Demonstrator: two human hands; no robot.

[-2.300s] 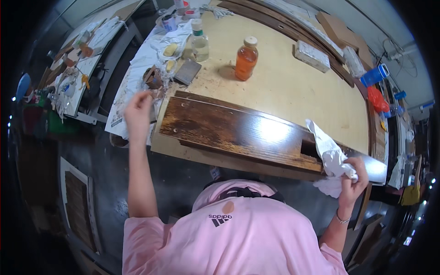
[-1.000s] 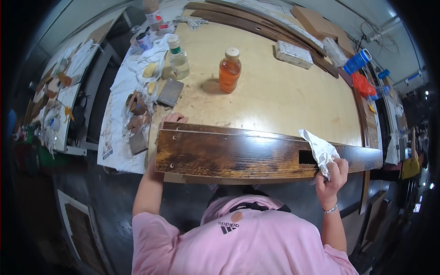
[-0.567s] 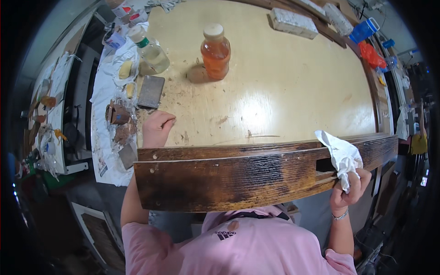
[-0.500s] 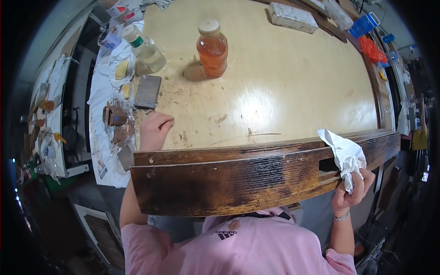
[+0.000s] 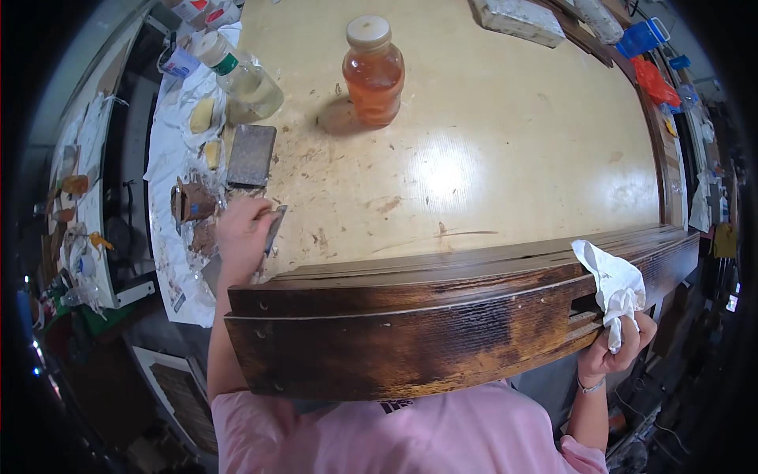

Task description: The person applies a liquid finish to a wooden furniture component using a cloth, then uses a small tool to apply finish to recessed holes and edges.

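Along the near edge of the pale table (image 5: 505, 162), saw the dark-stained plank (image 5: 379, 347) tilted, broad face toward the pink shirt (image 5: 442, 426), in front of other brown boards (image 5: 442, 265). Clasped a crumpled white cloth (image 5: 616, 280) in the right hand (image 5: 621, 346), fingers curled beside the slot (image 5: 586, 304). With the left hand (image 5: 241, 229), beyond the opposite end, pinched a thin grey piece (image 5: 275, 229), apparently between fingertips, near the grey block (image 5: 252, 156). Could not make out any support under the lower edge.

Judged a slide off the table the worst risk, from so outward a lean without a left-hand grip. Might also have snagged the cloth in the slot through a sideways tug, or scratched the stain by dragging the thin piece across it. Less probably, risked toppling the clear bottle (image 5: 246, 85) by overreaching leftward; thought the amber bottle (image 5: 374, 79) safer, well apart from both hands.
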